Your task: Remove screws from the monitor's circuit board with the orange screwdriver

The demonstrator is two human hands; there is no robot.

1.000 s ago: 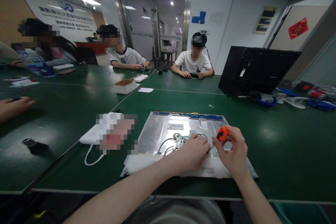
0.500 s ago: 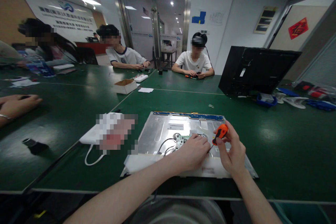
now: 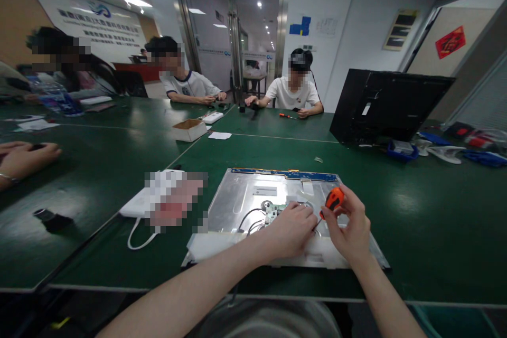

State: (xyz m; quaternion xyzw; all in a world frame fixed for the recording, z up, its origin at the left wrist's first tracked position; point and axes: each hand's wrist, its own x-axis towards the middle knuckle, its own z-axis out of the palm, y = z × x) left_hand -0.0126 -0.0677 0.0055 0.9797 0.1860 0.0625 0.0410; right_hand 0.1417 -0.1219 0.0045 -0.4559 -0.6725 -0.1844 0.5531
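Observation:
An LCD panel [image 3: 225, 203] lies with its silvery metal back up on the green table, a blue circuit strip [image 3: 273, 172] along its far edge. My right hand [image 3: 352, 227] grips an orange and black screwdriver [image 3: 335, 198] by its handle, tilted so the thin shaft points down and left. Its tip is hidden by my left hand [image 3: 295, 226], which rests over the panel with curled fingers close to the shaft. Whatever those fingers hold is out of sight. A small green circuit board [image 3: 273, 213] with dark wires shows partly beside them.
Left of the panel is a white device [image 3: 137, 203] with a cord. Farther left, a black object [image 3: 53, 220] lies near another person's hand [image 3: 34, 158]. An open box [image 3: 189, 130] and a large black monitor housing [image 3: 392, 105] stand farther back. Several people sit around the table.
The screwdriver handle has turned slightly in my right fingers, which have shifted a little. My left hand stays put. Across the table, a person's hand has moved left with a dark object.

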